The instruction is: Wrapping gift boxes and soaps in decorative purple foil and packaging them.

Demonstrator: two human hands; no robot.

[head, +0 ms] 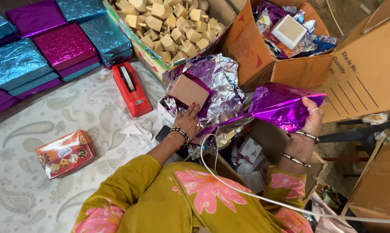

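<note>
Left hand (187,122) laid flat, fingers spread, on crumpled silver-and-purple foil (223,84) near the middle of the scene, fingertips touching the near edge of a small plain brown box (188,90) that sits tilted in the foil — resting on it, not closed around it. Right hand (311,116) raised to the right, fingers clenched on a sheet of shiny purple wrapping foil (281,105), which stretches leftward in a narrowing strip toward the left hand. Bangles on both wrists; mustard sleeves with pink flowers below. Just left of the foil pile, a red tape dispenser (131,88) on the pale paisley cloth (39,129). Nearer and further left, a red printed sweet box (65,153) lying alone on the cloth. Far left, stacked boxes already wrapped in blue and magenta foil (44,47). Far centre, an open carton (160,64) heaped with bare tan boxes; to its right, a cardboard box (264,60) holding loose foil and one white-topped box. A white cord (246,194) curving across the near right — well apart from either hand's grip.
</note>
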